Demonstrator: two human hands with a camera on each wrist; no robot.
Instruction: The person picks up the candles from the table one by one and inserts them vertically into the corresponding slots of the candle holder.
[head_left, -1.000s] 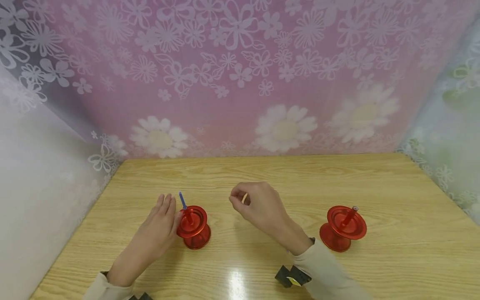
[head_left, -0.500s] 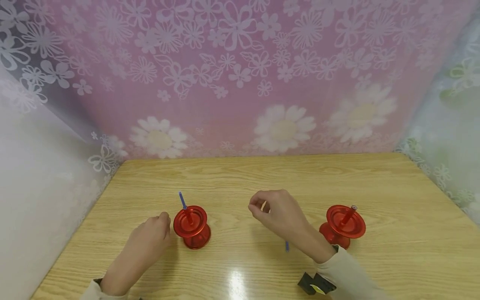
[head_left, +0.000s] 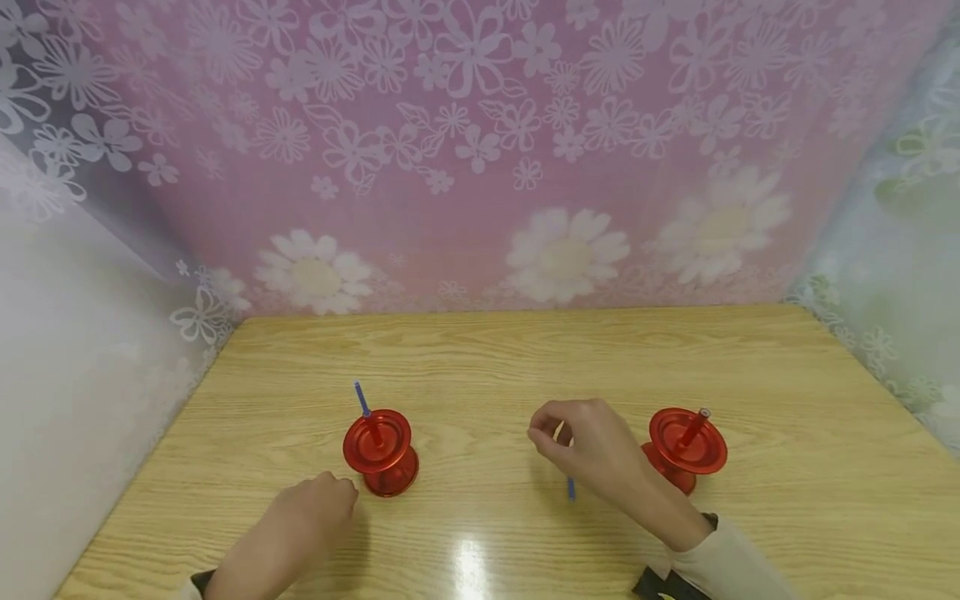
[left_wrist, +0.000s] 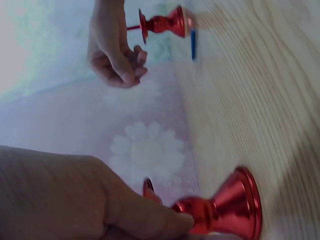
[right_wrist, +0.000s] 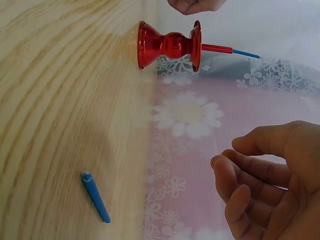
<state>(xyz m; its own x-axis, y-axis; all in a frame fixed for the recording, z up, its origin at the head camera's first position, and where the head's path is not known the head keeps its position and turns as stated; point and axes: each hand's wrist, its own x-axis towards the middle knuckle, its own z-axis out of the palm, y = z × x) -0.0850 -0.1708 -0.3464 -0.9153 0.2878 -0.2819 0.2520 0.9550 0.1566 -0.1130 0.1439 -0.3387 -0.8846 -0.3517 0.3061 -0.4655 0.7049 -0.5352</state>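
Note:
A red metallic stand [head_left: 392,479] with a dish top is on the left of the table. From its central red tube rises a slim blue stick [right_wrist: 245,53]. My left hand [head_left: 288,529] is just in front of that stand, its fingers bent and holding nothing visible. Farther right, a similar red stand [head_left: 686,454] has a red tube without a blue stick. My right hand [head_left: 600,454] hovers to the left of it, fingers loosely bent, with a gap between thumb and fingers in the right wrist view. Below this hand a second blue stick [right_wrist: 95,197] lies on the table, partly hidden in the head view.
The wood-grain table [head_left: 450,358] backs onto a pink flowered backdrop [head_left: 450,208]. Pale side panels close in the left and right. Light glares off the table near its front.
The left hand has drawn back from beside the left stand's dish toward the front, its fingers now bent. The right hand has moved right and nearer, uncovering part of the lying blue stick.

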